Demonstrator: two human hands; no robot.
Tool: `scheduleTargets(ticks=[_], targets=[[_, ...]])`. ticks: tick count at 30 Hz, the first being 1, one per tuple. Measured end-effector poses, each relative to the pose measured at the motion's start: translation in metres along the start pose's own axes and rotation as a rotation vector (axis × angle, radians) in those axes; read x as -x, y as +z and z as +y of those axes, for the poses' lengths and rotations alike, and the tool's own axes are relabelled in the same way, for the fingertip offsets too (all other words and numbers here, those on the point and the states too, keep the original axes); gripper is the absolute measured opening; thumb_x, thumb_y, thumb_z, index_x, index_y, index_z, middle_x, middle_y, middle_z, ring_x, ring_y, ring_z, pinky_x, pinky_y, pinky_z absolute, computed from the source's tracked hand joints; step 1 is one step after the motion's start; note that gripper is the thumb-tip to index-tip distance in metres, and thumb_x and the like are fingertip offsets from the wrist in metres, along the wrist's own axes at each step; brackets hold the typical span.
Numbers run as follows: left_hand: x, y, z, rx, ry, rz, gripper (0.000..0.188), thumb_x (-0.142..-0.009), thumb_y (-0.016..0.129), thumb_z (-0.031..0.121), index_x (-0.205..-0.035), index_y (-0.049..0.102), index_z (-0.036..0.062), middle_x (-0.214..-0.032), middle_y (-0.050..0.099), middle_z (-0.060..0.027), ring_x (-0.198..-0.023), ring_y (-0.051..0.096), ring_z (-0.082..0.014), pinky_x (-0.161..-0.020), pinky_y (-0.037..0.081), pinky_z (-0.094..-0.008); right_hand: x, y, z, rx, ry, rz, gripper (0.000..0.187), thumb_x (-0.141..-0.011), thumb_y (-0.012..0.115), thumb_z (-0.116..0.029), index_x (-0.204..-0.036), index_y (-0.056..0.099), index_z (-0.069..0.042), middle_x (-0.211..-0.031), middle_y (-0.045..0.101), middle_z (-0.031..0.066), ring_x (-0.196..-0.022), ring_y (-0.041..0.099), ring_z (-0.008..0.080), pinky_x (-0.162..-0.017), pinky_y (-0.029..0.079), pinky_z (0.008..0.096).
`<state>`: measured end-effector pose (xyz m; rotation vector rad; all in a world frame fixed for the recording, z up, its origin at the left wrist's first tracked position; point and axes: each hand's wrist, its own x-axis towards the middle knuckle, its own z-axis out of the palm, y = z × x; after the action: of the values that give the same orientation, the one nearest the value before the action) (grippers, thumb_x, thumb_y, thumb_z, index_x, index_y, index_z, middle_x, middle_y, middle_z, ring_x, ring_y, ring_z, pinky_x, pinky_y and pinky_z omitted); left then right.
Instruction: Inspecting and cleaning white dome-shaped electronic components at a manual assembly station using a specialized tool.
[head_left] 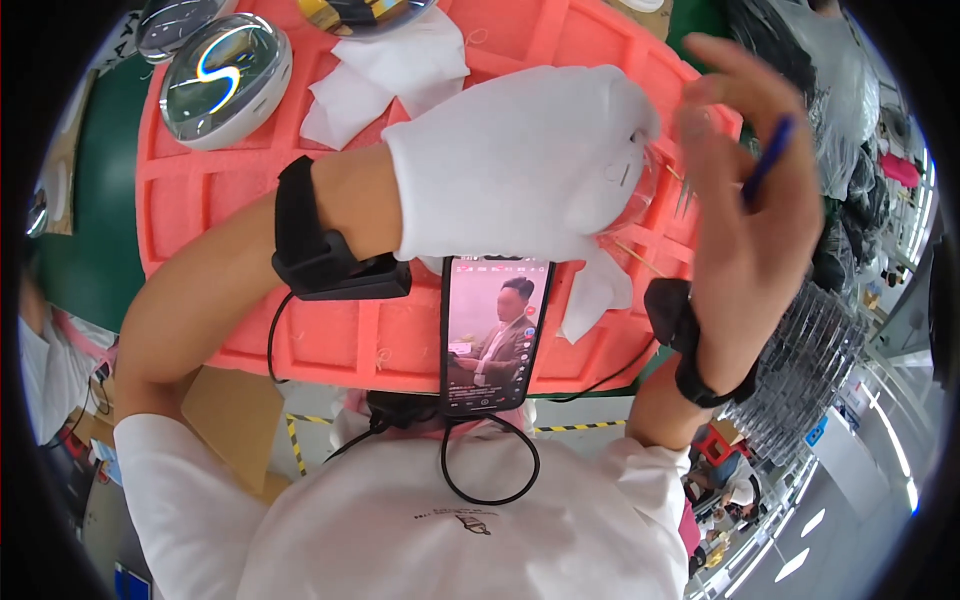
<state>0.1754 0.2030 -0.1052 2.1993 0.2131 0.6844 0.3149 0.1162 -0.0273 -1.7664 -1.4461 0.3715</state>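
Observation:
My left hand (520, 165), in a white glove, curls around a rounded piece (636, 205) that looks clear and partly white; the glove hides most of it. My bare right hand (750, 200) is raised just to the right, smeared by motion. A blue pen-like stick (770, 158) is tucked in its curled fingers, while the index finger and thumb reach toward the left hand. Below the glove, a smartphone (492, 335) with a lit screen rests at the near edge of the pink ribbed tray (180, 225). White cloth (600, 292) lies beside the phone.
A clear dome on a white base (225, 85) stands at the far left, with another clear dome (180, 25) behind it. Crumpled white cloth (400, 70) lies near a yellow-and-black round object (365, 14). Thin sticks (640, 258) lie right of the glove. Plastic-wrapped stacks (800, 370) stand at right.

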Motion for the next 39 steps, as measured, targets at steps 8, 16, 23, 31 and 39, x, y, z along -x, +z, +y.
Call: scheduleTargets(ticks=[8, 16, 23, 31, 39], targets=[[-0.002, -0.007, -0.003, -0.517, 0.332, -0.294, 0.032, -0.074, 0.070, 0.019, -0.099, 0.065, -0.0001, -0.105, 0.063, -0.0151, -0.097, 0.062, -0.0315, -0.081, 0.052, -0.0412, 0.043, 0.008, 0.010, 0.250, -0.153, 0.016, 0.023, -0.085, 0.068, 0.001, -0.104, 0.075, -0.009, -0.108, 0.070, 0.0016, -0.063, 0.054, 0.0027, -0.047, 0.031, 0.0169], [0.003, -0.009, 0.005, -0.070, 0.120, -0.004, 0.054, -0.069, 0.078, 0.021, -0.113, 0.055, -0.0002, -0.106, 0.058, -0.0192, -0.097, 0.059, -0.0360, -0.085, 0.051, -0.0392, 0.032, 0.004, -0.005, 0.320, -0.103, -0.015, 0.012, -0.081, 0.073, -0.003, -0.093, 0.073, -0.007, -0.087, 0.071, -0.0047, -0.060, 0.048, 0.0014, -0.049, 0.032, 0.0174], [0.000, -0.006, 0.009, 0.119, -0.119, -0.049, 0.052, -0.070, 0.078, 0.017, -0.113, 0.053, 0.0013, -0.100, 0.060, -0.0184, -0.095, 0.061, -0.0350, -0.082, 0.051, -0.0387, 0.021, -0.007, 0.002, 0.499, -0.361, -0.138, 0.014, -0.082, 0.071, -0.003, -0.093, 0.063, -0.006, -0.085, 0.064, 0.0035, -0.060, 0.056, 0.0155, -0.053, 0.045, 0.0264], [-0.006, -0.015, 0.014, 0.081, -0.097, -0.185, 0.040, -0.071, 0.076, 0.014, -0.102, 0.054, -0.0001, -0.087, 0.061, -0.0174, -0.085, 0.062, -0.0340, -0.074, 0.051, -0.0367, 0.003, -0.016, -0.030, 0.965, -0.472, -0.512, 0.035, -0.071, 0.075, -0.016, -0.092, 0.050, -0.002, -0.088, 0.056, 0.0151, -0.071, 0.061, 0.0357, -0.058, 0.050, 0.0407], [-0.001, -0.019, 0.031, 0.063, 0.017, -0.167, 0.042, -0.071, 0.076, 0.014, -0.104, 0.054, -0.0013, -0.091, 0.062, -0.0187, -0.087, 0.063, -0.0333, -0.076, 0.051, -0.0364, 0.014, -0.022, -0.003, 0.712, -0.481, -0.392, 0.021, -0.079, 0.068, -0.003, -0.096, 0.056, -0.005, -0.087, 0.061, 0.0096, -0.066, 0.059, 0.0289, -0.060, 0.050, 0.0340]])
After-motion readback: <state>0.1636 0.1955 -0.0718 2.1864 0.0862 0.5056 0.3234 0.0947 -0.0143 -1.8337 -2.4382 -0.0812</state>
